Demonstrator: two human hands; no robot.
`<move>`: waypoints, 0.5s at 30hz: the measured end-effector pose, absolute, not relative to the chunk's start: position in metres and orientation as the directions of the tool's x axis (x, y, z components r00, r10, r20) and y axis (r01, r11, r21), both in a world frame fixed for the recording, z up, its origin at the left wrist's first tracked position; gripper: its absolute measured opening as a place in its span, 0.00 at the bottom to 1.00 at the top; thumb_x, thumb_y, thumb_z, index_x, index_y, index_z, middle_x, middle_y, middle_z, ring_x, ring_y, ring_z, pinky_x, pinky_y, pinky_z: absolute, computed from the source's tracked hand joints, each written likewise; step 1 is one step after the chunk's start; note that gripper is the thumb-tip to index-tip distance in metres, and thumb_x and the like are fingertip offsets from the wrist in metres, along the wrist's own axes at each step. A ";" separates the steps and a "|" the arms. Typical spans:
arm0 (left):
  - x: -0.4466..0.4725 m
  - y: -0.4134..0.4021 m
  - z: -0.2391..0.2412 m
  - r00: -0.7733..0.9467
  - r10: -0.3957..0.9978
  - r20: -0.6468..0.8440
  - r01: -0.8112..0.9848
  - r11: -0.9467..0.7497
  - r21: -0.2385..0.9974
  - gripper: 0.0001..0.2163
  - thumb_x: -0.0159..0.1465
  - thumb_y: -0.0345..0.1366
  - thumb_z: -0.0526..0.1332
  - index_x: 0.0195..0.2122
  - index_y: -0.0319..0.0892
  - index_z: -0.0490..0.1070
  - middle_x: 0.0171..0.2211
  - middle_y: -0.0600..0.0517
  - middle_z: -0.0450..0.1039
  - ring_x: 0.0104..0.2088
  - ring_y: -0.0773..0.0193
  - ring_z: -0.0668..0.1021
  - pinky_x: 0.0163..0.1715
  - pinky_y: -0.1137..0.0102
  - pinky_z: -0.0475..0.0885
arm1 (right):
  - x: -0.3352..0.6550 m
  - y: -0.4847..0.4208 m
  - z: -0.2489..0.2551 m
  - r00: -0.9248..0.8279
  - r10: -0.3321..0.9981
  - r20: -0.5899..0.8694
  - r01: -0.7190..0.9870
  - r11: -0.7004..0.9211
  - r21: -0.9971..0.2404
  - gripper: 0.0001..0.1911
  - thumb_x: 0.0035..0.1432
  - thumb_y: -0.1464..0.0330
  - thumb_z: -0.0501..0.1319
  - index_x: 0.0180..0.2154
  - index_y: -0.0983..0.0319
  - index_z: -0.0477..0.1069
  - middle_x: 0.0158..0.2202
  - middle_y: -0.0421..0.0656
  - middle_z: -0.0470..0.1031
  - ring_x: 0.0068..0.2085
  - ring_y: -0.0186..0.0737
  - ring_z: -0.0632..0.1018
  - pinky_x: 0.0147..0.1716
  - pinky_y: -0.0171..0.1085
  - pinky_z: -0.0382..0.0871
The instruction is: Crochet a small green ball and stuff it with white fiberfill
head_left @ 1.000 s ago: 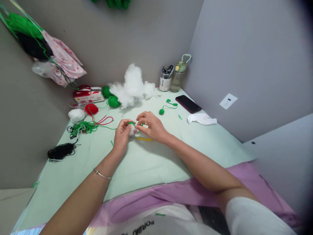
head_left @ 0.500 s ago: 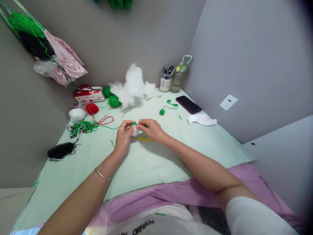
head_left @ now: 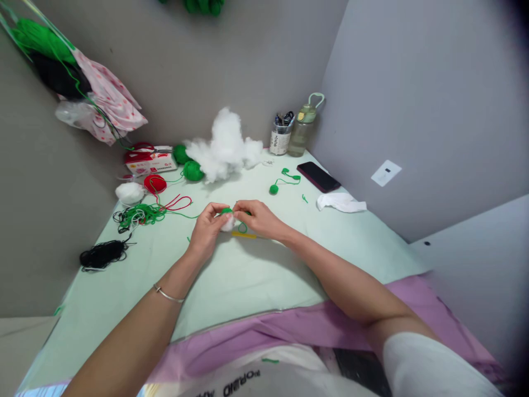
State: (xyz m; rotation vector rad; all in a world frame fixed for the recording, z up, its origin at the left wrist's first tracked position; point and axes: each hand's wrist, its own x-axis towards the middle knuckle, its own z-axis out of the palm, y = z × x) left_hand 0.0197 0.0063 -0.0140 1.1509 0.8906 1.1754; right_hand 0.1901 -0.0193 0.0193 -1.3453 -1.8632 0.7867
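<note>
My left hand (head_left: 205,227) is closed around a small green crocheted piece (head_left: 226,210) with a tuft of white stuffing (head_left: 228,223) showing on its near side. At the piece's right edge my right hand (head_left: 259,218) is in a pinch, with thumb and forefinger on the stuffing and the green rim. A loop of green yarn (head_left: 243,227) hangs below the right fingers. Under the hands a yellow-handled crochet hook (head_left: 243,235) lies on the table. The exact contact of the right fingertips is partly hidden.
A heap of white stuffing (head_left: 227,146) sits by the wall, with green yarn balls (head_left: 193,171) beside it. Red yarn (head_left: 155,183), tangled green yarn (head_left: 146,214) and black yarn (head_left: 103,255) lie left. A phone (head_left: 318,176), bottle (head_left: 301,132) and tissue (head_left: 341,202) stand or lie right.
My left wrist has shifted slightly left and down. The right fingers have moved a little on the stuffing, and slightly more of the green rim and yarn loop shows.
</note>
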 end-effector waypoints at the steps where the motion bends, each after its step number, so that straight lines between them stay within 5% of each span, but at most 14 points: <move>1: 0.020 0.008 -0.016 0.176 0.983 0.047 -0.215 -0.008 0.977 0.15 0.49 0.37 0.75 0.37 0.41 0.75 0.32 0.56 0.74 0.25 0.70 0.74 0.28 0.74 0.68 | 0.188 -0.021 0.020 -0.236 0.954 0.187 0.533 0.288 -0.795 0.10 0.60 0.70 0.55 0.32 0.62 0.74 0.27 0.36 0.71 0.30 0.34 0.68 0.33 0.33 0.57; 8: 0.027 0.011 -0.023 0.077 0.997 0.010 -0.226 0.008 0.974 0.10 0.51 0.33 0.67 0.33 0.42 0.70 0.22 0.59 0.70 0.19 0.70 0.71 0.22 0.74 0.64 | 0.176 -0.023 0.016 -0.245 0.948 0.202 0.586 0.310 -0.749 0.09 0.59 0.72 0.55 0.34 0.61 0.75 0.25 0.36 0.70 0.28 0.34 0.67 0.32 0.34 0.54; 15: 0.025 0.006 -0.016 0.127 0.990 -0.060 -0.275 0.093 0.957 0.12 0.50 0.34 0.67 0.33 0.44 0.66 0.23 0.58 0.73 0.19 0.69 0.73 0.22 0.74 0.67 | 0.179 -0.017 0.012 -0.173 0.964 0.204 0.637 0.267 -0.723 0.06 0.61 0.67 0.60 0.35 0.60 0.76 0.25 0.35 0.69 0.29 0.33 0.65 0.34 0.33 0.54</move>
